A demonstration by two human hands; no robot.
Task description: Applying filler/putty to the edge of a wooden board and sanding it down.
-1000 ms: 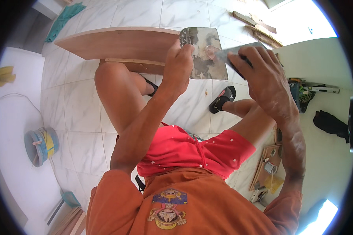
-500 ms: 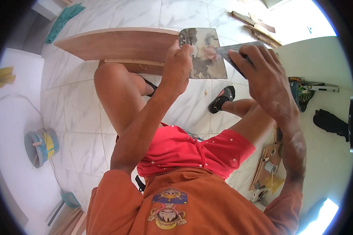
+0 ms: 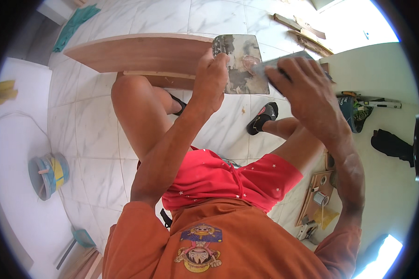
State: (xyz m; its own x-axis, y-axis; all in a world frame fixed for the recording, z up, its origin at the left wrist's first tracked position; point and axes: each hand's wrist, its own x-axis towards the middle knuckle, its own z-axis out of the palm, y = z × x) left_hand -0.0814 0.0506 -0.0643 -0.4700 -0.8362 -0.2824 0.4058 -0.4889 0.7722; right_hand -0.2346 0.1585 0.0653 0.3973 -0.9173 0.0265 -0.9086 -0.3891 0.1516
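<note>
My left hand (image 3: pixel 210 81) grips a square, paint-stained putty knife (image 3: pixel 237 76), its flat face up, with a small blob of pinkish compound (image 3: pixel 250 64) on it. My right hand (image 3: pixel 307 93) holds a second grey blade (image 3: pixel 280 62), tilted, with its tip at or very near the blob. Behind my left hand a long wooden board (image 3: pixel 139 53) lies horizontally on its edge, over another wooden piece (image 3: pixel 158 80), beyond my bent left knee.
A bucket (image 3: pixel 49 174) and dustpan (image 3: pixel 83 237) are by the left wall. Wood offcuts (image 3: pixel 300 28) lie at back right. A teal cloth (image 3: pixel 75 25) is back left. At right are a tool container (image 3: pixel 354 111), dark cloth (image 3: pixel 391 146) and board with rolls (image 3: pixel 314 195).
My right hand and its blade have shifted slightly left over the blob, while my left hand and the stained knife stay almost in place.
</note>
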